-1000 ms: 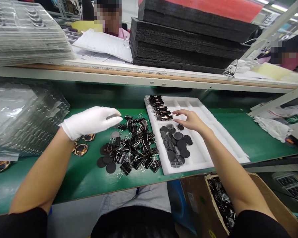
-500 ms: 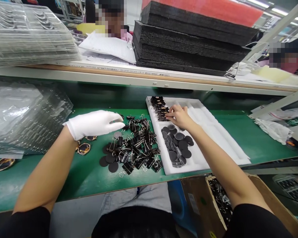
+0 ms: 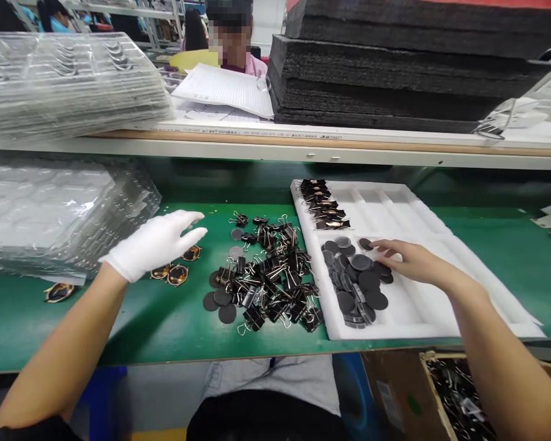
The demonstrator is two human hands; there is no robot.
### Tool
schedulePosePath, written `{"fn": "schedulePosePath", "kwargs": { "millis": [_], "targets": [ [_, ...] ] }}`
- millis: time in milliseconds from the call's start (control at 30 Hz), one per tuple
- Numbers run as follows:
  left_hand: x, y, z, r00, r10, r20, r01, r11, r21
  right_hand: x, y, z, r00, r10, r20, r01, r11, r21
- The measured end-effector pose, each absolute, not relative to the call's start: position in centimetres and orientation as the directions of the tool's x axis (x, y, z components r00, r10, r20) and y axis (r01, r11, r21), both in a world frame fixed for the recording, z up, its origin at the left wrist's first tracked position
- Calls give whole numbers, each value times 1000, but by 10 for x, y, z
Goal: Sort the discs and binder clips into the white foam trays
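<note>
My left hand [image 3: 158, 242], in a white glove, hovers over the green table with fingers spread and nothing in them. Just below it lie gold-rimmed round pieces [image 3: 178, 275] with dark centres. My bare right hand [image 3: 406, 260] reaches over the white foam tray [image 3: 434, 306]. Its fingers are stretched out, fingertips at the edge of a dark round disc [image 3: 366, 244]; thumb and fingers are apart. A heap of similar discs [image 3: 368, 280] lies in the near compartment. Binder clips [image 3: 324, 205] stand in a row at the tray's far left, light-coloured bits between some.
A pile of loose binder clips [image 3: 275, 269] lies left of the tray, with dark discs [image 3: 227, 313] beside it. Clear plastic trays [image 3: 64, 208] are stacked at left. A shelf edge [image 3: 257, 147] crosses behind, bearing black foam sheets [image 3: 371, 86]. A box of clips [image 3: 459, 392] stands below.
My right hand has left the row of binder clips and moved nearer, to the discs. My left hand has drawn back leftward from the clip pile. The view has shifted left.
</note>
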State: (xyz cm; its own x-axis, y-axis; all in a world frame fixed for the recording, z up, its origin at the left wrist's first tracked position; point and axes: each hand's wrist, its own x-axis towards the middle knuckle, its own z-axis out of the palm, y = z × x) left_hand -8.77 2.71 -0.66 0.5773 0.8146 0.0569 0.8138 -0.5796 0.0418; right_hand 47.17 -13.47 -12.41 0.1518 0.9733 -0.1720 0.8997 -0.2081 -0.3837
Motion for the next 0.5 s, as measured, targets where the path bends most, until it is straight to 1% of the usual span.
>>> {"fn": "schedulePosePath", "kwargs": {
  "millis": [67,100,167,233,267,333,433,500],
  "targets": [
    [-97,26,-30,573,813,106,819,-573,-38,470,-133,-126,165,976,-140,897,-208,-390],
    [-102,26,-40,576,812,94,817,-571,-81,467,-130,-126,172,977,-126,897,-209,-391],
    [-113,30,-56,569,822,-7,814,-564,-139,461,-122,-123,187,977,-103,896,-213,-390],
    [-122,34,-67,547,828,-119,817,-560,-139,457,-114,-119,196,976,-93,899,-216,-381],
    [-126,37,-70,548,822,-153,817,-565,-116,456,-111,-117,194,976,-95,900,-215,-378],
    [-130,39,-73,568,805,-170,813,-582,-37,456,-107,-117,193,976,-106,906,-218,-363],
    [-130,39,-73,582,804,-123,813,-572,106,462,-102,-122,207,970,-130,919,-238,-314],
    [-129,38,-73,549,828,-115,833,-530,160,470,-97,-129,221,966,-135,923,-252,-291]
  ]
}}
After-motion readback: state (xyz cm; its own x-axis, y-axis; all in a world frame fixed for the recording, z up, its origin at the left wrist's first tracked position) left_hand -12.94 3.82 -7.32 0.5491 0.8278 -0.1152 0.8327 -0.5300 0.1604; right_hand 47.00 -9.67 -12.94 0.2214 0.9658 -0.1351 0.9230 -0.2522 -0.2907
